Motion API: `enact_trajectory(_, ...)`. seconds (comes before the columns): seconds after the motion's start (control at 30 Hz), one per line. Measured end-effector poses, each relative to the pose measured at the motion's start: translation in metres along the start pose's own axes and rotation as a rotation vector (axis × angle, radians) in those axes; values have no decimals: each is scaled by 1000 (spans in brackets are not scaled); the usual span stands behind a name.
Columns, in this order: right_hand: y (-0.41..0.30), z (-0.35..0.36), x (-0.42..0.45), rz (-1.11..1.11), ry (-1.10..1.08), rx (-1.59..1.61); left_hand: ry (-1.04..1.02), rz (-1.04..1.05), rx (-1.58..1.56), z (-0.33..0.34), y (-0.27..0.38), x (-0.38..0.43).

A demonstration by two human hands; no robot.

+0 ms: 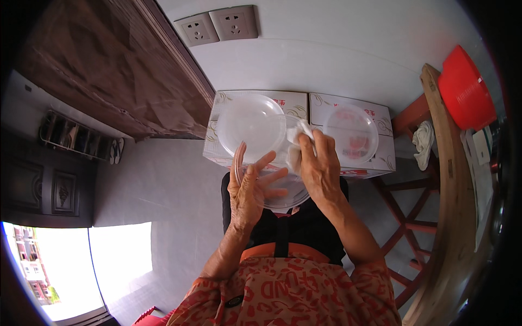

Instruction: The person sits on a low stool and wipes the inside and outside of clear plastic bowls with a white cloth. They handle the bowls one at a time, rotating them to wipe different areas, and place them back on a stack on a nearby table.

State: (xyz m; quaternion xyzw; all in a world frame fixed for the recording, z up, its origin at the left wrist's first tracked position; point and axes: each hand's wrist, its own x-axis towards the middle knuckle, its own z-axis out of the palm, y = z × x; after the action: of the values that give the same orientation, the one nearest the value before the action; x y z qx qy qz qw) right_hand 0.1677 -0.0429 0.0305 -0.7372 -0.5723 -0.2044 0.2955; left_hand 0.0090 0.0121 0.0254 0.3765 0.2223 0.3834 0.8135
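My left hand supports a clear round plastic container or lid above my lap, its fingers spread against it and the thumb near the rim. In my right hand is a bunched white cloth or tissue, held at the far right side of that clear piece. Just beyond, a round translucent plastic piece rests on the left cardboard box. Another clear round plastic piece lies on the right cardboard box; printing shows through it. My fingers partly hide the cloth.
Two wall sockets sit above the boxes. To the right, a wooden beam bears a red plastic basin, and a whitish cloth hangs beside it. A shoe rack and slippers stand at left.
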Motion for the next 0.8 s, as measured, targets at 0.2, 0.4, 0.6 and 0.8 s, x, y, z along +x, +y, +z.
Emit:
enact_trajectory(0.2,-31,-10,-40,-46,-110,279,51,96,81,-15,-20,10)
enact_trajectory(0.4,-17,5,-16,-71,26,280,39,10,1,-2,-11,1)
enact_trajectory(0.6,-14,-2,-9,5,-23,301,42,-66,3,3,-8,1)
enact_trajectory(0.8,-31,4,-19,-174,-100,338,43,38,52,-4,-15,3)
